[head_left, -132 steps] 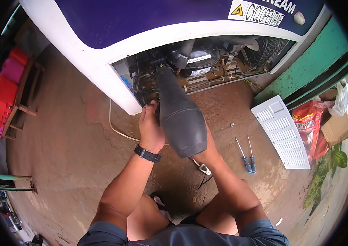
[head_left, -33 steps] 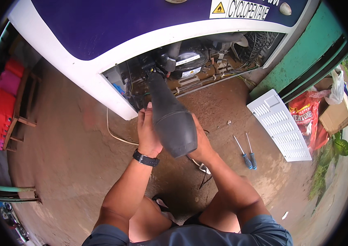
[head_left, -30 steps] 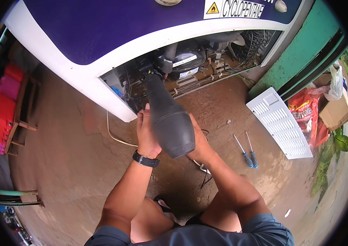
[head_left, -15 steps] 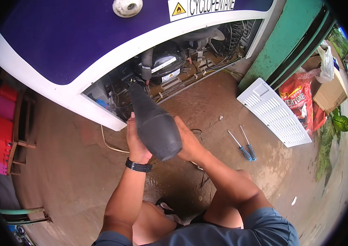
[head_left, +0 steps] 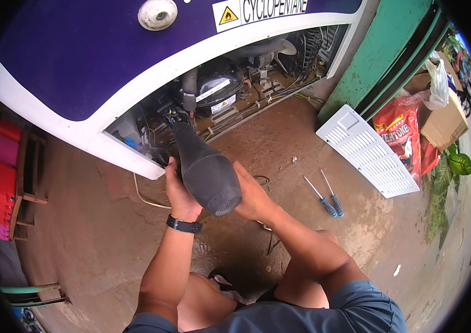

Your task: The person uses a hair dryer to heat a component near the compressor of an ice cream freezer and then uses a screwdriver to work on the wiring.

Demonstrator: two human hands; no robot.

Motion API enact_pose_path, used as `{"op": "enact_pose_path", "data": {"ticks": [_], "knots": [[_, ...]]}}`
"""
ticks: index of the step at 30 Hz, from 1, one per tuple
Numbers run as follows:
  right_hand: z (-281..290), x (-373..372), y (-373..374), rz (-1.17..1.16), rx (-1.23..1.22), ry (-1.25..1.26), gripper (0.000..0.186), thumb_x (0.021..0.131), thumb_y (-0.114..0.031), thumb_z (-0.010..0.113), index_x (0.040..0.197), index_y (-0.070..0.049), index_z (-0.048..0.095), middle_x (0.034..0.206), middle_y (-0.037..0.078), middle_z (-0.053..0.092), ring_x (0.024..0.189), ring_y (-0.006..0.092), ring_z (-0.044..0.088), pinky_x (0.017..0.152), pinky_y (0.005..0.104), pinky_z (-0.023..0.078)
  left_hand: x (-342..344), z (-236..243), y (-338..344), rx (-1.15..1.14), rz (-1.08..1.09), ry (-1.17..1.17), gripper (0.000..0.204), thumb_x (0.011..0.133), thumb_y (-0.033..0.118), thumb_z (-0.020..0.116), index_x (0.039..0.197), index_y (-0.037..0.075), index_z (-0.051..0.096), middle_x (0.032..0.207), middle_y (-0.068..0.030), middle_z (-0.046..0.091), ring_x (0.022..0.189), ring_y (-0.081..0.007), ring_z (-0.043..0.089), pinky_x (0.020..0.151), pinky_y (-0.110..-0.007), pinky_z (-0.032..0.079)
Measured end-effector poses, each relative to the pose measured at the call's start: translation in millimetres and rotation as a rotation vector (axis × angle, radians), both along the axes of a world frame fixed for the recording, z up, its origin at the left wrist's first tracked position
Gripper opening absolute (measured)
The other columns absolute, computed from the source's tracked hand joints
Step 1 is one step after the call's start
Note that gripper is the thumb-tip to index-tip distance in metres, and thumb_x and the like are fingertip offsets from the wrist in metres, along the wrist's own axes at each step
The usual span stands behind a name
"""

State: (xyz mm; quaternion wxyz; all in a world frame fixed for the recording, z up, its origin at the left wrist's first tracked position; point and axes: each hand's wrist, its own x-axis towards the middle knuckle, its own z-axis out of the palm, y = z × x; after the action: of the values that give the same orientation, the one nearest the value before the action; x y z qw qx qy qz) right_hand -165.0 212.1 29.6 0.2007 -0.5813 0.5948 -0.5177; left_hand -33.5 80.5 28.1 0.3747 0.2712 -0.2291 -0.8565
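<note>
A black hair dryer (head_left: 209, 173) with a tapered nozzle and a vented rear end is between my two hands. Its nozzle points into the open lower bay of a fridge or freezer unit, near the wiring beside a black compressor (head_left: 205, 83). My left hand (head_left: 180, 195), below a dark wristwatch, is closed against the dryer's left side. On the other side my right hand (head_left: 253, 195) grips it, with the fingers mostly hidden behind the body. A dark pipe (head_left: 190, 89) stands just past the nozzle.
Two blue-handled screwdrivers (head_left: 329, 201) lie on the wet brown floor to the right. Beyond them is a white slotted panel (head_left: 365, 152) by a red bag (head_left: 399, 133) and a cardboard box (head_left: 445, 122). A green post (head_left: 377, 53) borders the unit. Red crates (head_left: 1, 177) stand left.
The view has shifted slightly, so the surroundings sit a little further left. The dryer and both hands keep nearly the same pose, with the vented rear end showing more.
</note>
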Motion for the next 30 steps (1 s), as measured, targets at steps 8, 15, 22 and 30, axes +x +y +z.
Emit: {"op": "enact_pose_path", "data": {"ticks": [8, 15, 22, 30], "knots": [[-6.9, -0.5, -0.2, 0.005, 0.034, 0.053, 0.062, 0.081, -0.001, 0.067, 0.14, -0.01, 0.048, 0.113, 0.018, 0.053, 0.109, 0.0413, 0.056, 0.093, 0.0463, 0.05, 3.3, -6.1, -4.6, 0.007, 0.003, 0.092, 0.047, 0.107, 0.042, 0.046, 0.127, 0.002, 0.059, 0.124, -0.0117, 0.067, 0.112, -0.0255, 0.065, 0.099, -0.041, 0.051], [-5.9, -6.3, 3.8, -0.025, 0.009, 0.081, 0.056, 0.082, -0.01, 0.071, 0.135, -0.007, 0.051, 0.112, 0.017, 0.053, 0.108, 0.0398, 0.056, 0.093, 0.0456, 0.05, -0.5, -7.3, -5.3, 0.015, 0.076, 0.058, 0.039, 0.106, 0.036, 0.051, 0.126, 0.003, 0.059, 0.117, -0.0093, 0.068, 0.109, -0.0227, 0.065, 0.098, -0.04, 0.052], [-54.9, -45.9, 34.0, -0.11, 0.012, -0.145, 0.053, 0.081, -0.018, 0.076, 0.127, -0.005, 0.054, 0.11, 0.014, 0.058, 0.102, 0.0332, 0.061, 0.089, 0.0428, 0.052, -2.6, 1.2, -1.4, -0.071, 0.178, -0.228, 0.037, 0.104, 0.041, 0.056, 0.118, 0.007, 0.06, 0.107, -0.0069, 0.068, 0.096, -0.0207, 0.067, 0.082, -0.036, 0.052], [-11.6, -87.8, 38.0, -0.521, -0.053, 0.424, 0.057, 0.088, -0.023, 0.074, 0.137, -0.002, 0.055, 0.127, 0.019, 0.06, 0.12, 0.0336, 0.06, 0.103, 0.0423, 0.047, -12.4, 14.3, 4.9, -0.145, 0.223, -0.21, 0.041, 0.105, 0.044, 0.054, 0.12, 0.005, 0.057, 0.108, -0.0097, 0.067, 0.095, -0.0236, 0.067, 0.082, -0.037, 0.053]]}}
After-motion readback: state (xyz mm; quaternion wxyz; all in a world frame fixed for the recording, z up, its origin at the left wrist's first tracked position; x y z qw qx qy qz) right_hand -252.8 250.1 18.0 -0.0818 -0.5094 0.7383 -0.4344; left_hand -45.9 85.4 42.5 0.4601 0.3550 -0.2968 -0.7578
